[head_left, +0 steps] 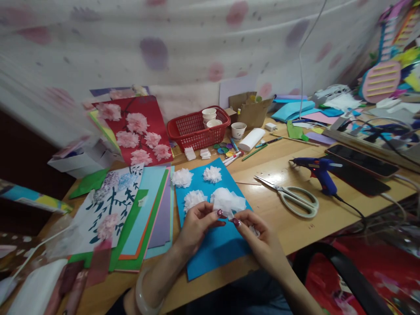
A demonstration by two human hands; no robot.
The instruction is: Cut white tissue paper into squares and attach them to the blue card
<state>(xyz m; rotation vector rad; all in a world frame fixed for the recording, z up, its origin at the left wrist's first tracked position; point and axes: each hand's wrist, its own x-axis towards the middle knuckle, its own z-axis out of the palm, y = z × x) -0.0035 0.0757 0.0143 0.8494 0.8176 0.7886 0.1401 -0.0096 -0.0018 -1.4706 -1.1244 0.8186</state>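
Two bare hands work a piece of white tissue paper (229,200) over a blue sheet (210,261) that lies on a wooden surface (274,164). The left hand (197,225), its wrist ringed by a pale bangle (141,293), has its grip pinched on the tissue's lower left edge; the right hand (257,232) has its grip pinched, thumb against finger, on the tissue's lower edge. Three ruffled white flowers rest on the sheet: one at the upper left corner (182,178), one near the top edge (212,174), and one just beside the left hand (194,199). To the right of the sheet lie scissors (278,188), partly open with blades toward the sheet, and, beyond them, a blue glue gun (315,166) with a small red light. To the left are layered coloured papers (160,232) and a white picture of dark stems (121,199). Behind stand a red basket (197,141) holding paper cups (209,113) and a red picture with pink blossoms (149,109).
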